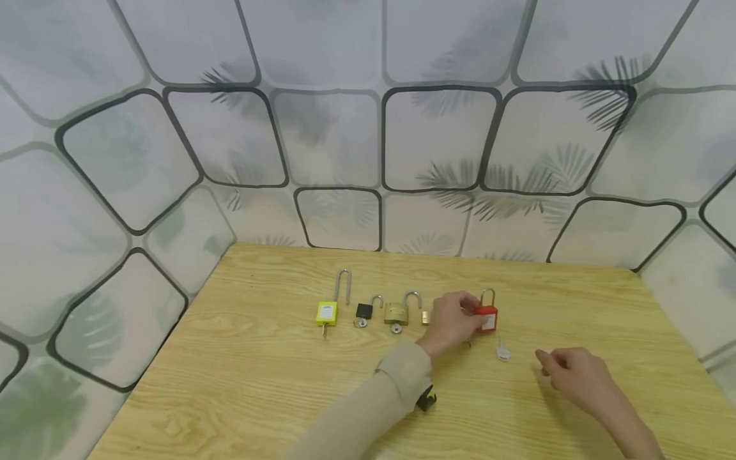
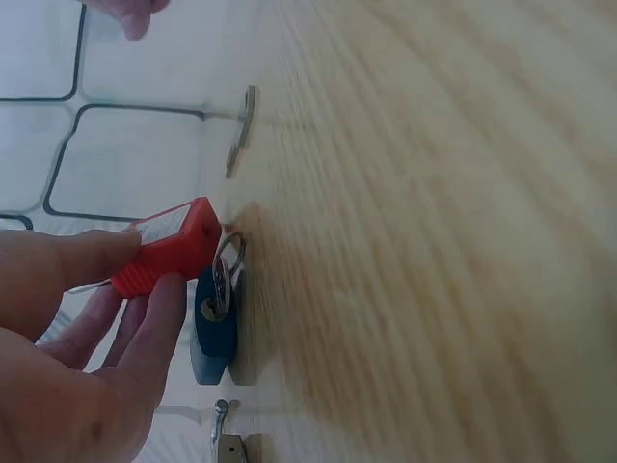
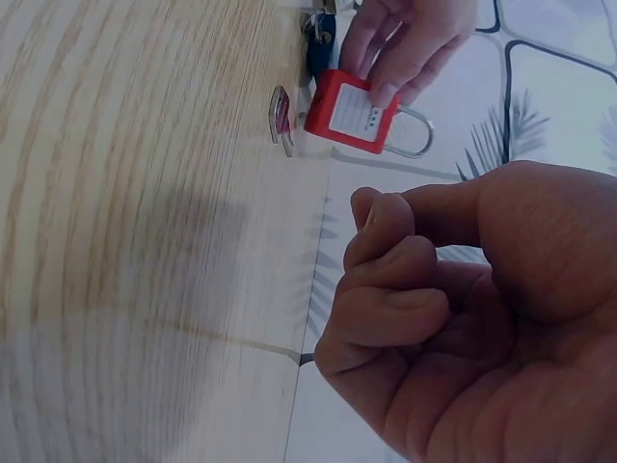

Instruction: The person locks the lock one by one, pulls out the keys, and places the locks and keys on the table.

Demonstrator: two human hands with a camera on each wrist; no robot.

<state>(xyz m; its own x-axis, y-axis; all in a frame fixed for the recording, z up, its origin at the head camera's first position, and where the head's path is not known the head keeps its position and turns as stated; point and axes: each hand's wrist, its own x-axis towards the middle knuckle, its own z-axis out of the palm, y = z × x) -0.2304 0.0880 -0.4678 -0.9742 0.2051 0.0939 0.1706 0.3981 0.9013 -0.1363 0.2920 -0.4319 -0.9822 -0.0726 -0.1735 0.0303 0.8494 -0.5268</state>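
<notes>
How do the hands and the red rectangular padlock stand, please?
Left hand gripping red rectangular padlock; right hand apart, holding nothing visible; silver metal key between hands, no obstruction apparent.

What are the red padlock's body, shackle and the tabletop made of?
Padlock body: probably satiny plastic, given its even red and ribbed side. Shackle: likely polished metal, from its silvery shine. Tabletop: smooth wood or woodgrain laminate; the pattern fits both.

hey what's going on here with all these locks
A person's left hand grips a red padlock by its body. Their right hand is off to the right, fingers curled, with nothing visible in it. Silver keys lie on the table between the hands. To the left, a yellow padlock, a black padlock and a brass padlock sit in a row, shackles open.
</notes>
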